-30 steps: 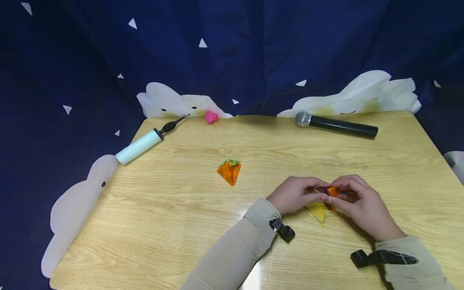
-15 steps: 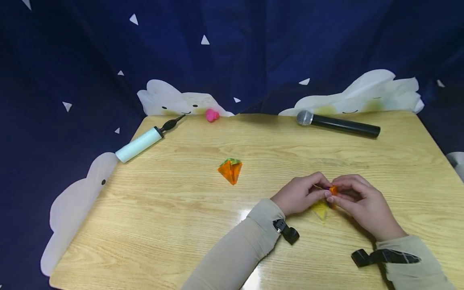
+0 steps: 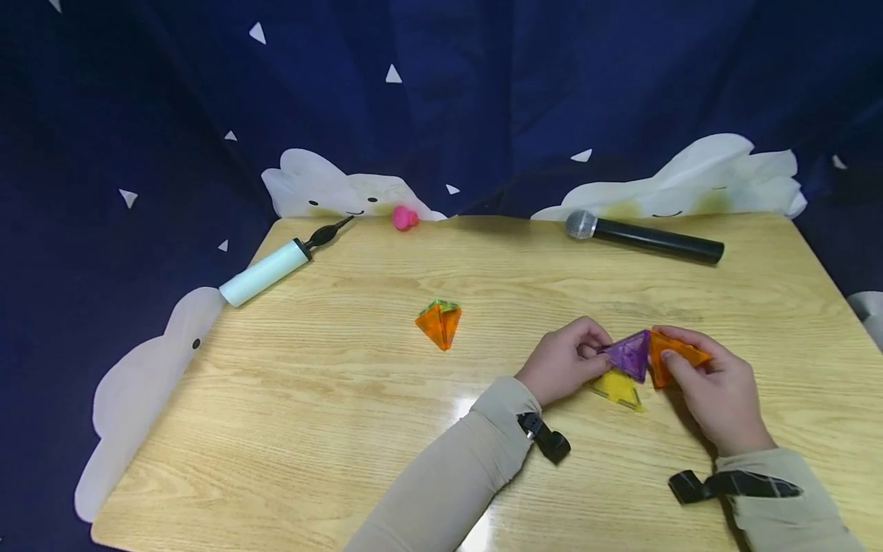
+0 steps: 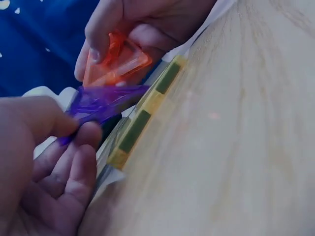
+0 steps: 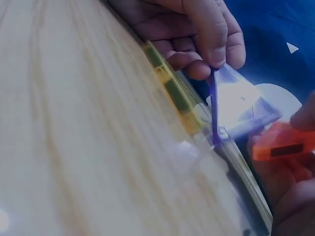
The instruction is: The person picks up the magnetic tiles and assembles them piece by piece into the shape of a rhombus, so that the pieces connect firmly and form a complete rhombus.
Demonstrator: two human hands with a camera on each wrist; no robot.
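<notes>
My left hand [image 3: 564, 363] pinches a corner of a purple triangular magnetic tile [image 3: 631, 356] between thumb and fingers. An orange triangular magnetic tile [image 3: 667, 360] is held in my right hand [image 3: 724, 395], with the thumb pressed on its face. The two tiles' edges lie close together; whether they touch I cannot tell. Below the purple tile, a yellow magnetic tile [image 3: 618, 389] lies on the table, partly covered by it. In the left wrist view, the yellow tile's edge [image 4: 147, 110] shows dark strips. The right wrist view shows the purple tile [image 5: 238, 103] tilted above the tabletop.
A small orange and green pyramid of tiles [image 3: 439, 325] sits mid-table. Toward the back lie a black microphone [image 3: 645, 236], a pink knob-like piece [image 3: 403, 218] and a pale blue hand pump [image 3: 267, 274]. A dark blue curtain [image 3: 455, 92] hangs behind the wooden table [image 3: 290, 429].
The purple and orange tiles, bunched between my fingertips before, now show their faces side by side. My right hand has turned and shifted slightly right with the orange tile. More of the yellow tile shows.
</notes>
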